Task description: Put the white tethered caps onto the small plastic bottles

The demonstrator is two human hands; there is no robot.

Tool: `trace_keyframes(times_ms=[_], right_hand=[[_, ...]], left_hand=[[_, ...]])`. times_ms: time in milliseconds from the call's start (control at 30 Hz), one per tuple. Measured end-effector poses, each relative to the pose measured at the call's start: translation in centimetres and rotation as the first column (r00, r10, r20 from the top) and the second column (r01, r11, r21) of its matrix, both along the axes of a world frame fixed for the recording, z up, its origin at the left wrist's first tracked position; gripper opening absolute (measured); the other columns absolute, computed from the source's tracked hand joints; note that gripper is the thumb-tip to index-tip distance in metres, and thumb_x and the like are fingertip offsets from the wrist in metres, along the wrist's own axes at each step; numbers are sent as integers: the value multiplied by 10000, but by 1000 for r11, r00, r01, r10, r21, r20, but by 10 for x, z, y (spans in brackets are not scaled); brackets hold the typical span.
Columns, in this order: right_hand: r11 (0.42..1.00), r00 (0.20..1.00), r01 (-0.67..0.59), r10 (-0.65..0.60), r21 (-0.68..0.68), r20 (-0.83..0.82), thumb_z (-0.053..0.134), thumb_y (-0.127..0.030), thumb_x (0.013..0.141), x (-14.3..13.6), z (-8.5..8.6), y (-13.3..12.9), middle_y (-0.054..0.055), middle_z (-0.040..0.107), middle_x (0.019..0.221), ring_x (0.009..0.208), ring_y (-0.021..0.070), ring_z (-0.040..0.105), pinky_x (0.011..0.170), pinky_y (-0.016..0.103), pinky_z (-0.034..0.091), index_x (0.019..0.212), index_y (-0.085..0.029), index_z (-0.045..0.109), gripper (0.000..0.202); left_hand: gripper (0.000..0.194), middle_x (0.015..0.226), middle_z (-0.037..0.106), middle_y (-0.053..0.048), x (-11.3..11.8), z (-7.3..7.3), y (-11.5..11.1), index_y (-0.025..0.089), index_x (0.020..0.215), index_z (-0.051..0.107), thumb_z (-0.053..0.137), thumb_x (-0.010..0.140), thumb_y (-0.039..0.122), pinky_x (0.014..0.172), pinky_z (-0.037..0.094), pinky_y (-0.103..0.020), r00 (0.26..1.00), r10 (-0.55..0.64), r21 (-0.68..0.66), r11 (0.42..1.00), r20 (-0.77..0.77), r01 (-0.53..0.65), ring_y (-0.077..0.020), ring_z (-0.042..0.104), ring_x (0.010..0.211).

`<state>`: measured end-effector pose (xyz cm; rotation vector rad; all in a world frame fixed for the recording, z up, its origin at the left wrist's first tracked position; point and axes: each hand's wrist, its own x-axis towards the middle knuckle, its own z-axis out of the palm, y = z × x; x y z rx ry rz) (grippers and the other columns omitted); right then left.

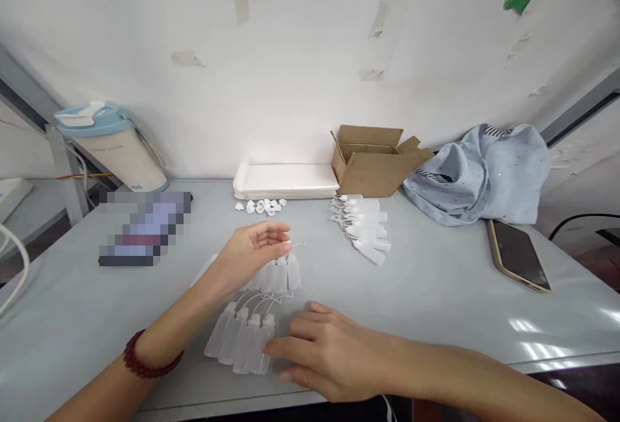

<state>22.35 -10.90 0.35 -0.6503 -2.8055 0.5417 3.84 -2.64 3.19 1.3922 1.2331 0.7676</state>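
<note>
My left hand (256,247) is closed, thumb and fingertips pinched at the top of a small translucent squeeze bottle (294,272), beside several like it that my wrist partly covers. Nearer the front edge, a row of several squeeze bottles (242,338) lies side by side, thin cap straps curving up from their necks. My right hand (334,351) is open over the table, its index fingertip at the rightmost bottle of that row. Loose white caps (261,207) sit in a cluster farther back. To the right, several capped squeeze bottles (368,225) lie in a fanned pile.
Along the wall stand a stack of white trays (285,181) and an open cardboard box (382,167). A blue cloth bag (479,173) and a phone (520,257) are at right. At left are a tumbler (116,147) and a pixelated flat object (148,228).
</note>
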Motion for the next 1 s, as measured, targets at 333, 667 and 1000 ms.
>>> trace_keyframes(times_ms=[333,667,1000], right_hand=[[992,999,27,-29,124,14,398,-493,951,-8,-14,-2,9,627,851,737,158,519,693,279,339,1281,-180,441,457],[988,994,77,-66,134,-86,376,-406,964,-4,-22,-7,24,614,597,520,146,506,608,262,390,912,-113,605,376],[903,960,262,-207,339,-191,340,-272,971,1,-24,-4,-20,487,401,359,111,339,438,260,243,602,-172,544,433]], left_hand=[[386,1069,646,-69,4,-2,-5,179,1023,652,738,705,380,876,479,-357,999,-9,-60,998,46,12,-231,592,1008],[361,903,648,-26,0,-1,-3,203,1042,657,707,744,400,875,413,-365,997,-31,-134,990,64,39,-188,588,865],[338,1065,673,-79,1,1,-4,170,1070,659,700,774,328,864,432,-329,973,-12,-234,970,233,68,-175,585,896]])
